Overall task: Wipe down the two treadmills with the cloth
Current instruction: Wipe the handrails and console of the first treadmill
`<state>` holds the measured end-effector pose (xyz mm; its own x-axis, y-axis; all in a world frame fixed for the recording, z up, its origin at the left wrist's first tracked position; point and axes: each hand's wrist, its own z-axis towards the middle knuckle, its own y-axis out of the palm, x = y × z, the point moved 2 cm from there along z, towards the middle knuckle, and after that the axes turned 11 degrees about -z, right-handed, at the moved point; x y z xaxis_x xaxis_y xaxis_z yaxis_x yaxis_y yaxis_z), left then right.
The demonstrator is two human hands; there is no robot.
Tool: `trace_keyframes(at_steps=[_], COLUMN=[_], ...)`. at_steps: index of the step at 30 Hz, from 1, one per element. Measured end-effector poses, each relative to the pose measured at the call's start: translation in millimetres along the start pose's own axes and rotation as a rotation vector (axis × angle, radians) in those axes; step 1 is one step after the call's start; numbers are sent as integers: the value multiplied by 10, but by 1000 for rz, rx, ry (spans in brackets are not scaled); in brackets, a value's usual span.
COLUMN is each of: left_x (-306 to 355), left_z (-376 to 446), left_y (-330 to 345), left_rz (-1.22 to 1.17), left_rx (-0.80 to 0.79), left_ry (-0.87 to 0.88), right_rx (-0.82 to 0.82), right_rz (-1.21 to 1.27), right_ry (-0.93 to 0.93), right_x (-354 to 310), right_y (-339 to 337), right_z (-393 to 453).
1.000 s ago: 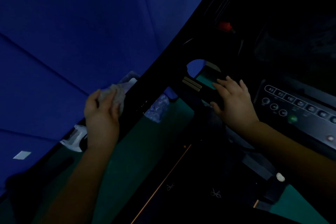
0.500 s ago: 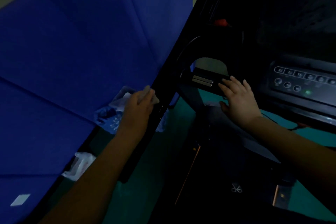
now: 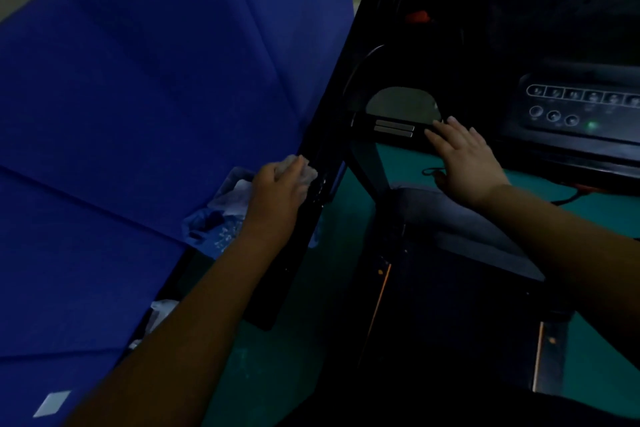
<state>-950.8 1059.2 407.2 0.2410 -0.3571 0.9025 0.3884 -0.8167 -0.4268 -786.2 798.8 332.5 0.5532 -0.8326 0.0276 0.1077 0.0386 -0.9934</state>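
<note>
The scene is dim. A black treadmill fills the right half, with its left upright point(image 3: 332, 121) slanting up from lower centre. My left hand point(image 3: 277, 191) grips a crumpled pale cloth point(image 3: 304, 170) and presses it against that upright's left edge. My right hand point(image 3: 464, 156) lies with straight fingers on the black handlebar point(image 3: 394, 130), just right of two silver sensor strips. The console panel point(image 3: 575, 107) with round buttons and a green light sits at the right. The belt deck point(image 3: 450, 305) is below.
Blue padded partition panels point(image 3: 138, 114) stand close along the left. Between them and the treadmill lie a clear plastic bag point(image 3: 221, 218) and white crumpled items point(image 3: 159, 315) on the green floor point(image 3: 270, 374). A red safety key point(image 3: 419, 15) sits high on the console.
My left hand has carried the cloth up along the left upright, from low near the floor items to higher by the handlebar. The right hand has stayed on the handlebar while the view tilted upward.
</note>
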Motion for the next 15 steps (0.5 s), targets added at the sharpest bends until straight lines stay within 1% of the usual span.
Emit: trace_keyframes(at_steps=[2,3,4,6,8,9,11,13,15], left_x=[-47,-131,-213,-351,-427,-421,-392,-355,-283], left_z=[-133,-259,-423,-761,-1016,-1073,-1017,-802,-552], left_y=[-92,-146,-213,-344,-434,-439,-400,-329,-243], left_rz=[-210,-330,-395,-393,-395,-421,-398,-347,-297], left_rx=[32,68,133,225,282,310,359,359,268], left_ry=[-68,-127,-187,-244,-284,-288,-282,-263,-207], right_rx=[-5,-3,1,-5,-29,-32,-38,-54,-72], right_rz=[2,-1,-8,-18,-10,-3,7,5,-9], right_ry=[0,-3,-10,-18,-21,-21,-19,-20,-21], right_x=[6,11,12,8,0,1,14,20,14], right_y=[-1,2,5,5,5,6,-10,-24,-36], right_z=[-2,-3,-4,-8,-12,-11,-5,2,3])
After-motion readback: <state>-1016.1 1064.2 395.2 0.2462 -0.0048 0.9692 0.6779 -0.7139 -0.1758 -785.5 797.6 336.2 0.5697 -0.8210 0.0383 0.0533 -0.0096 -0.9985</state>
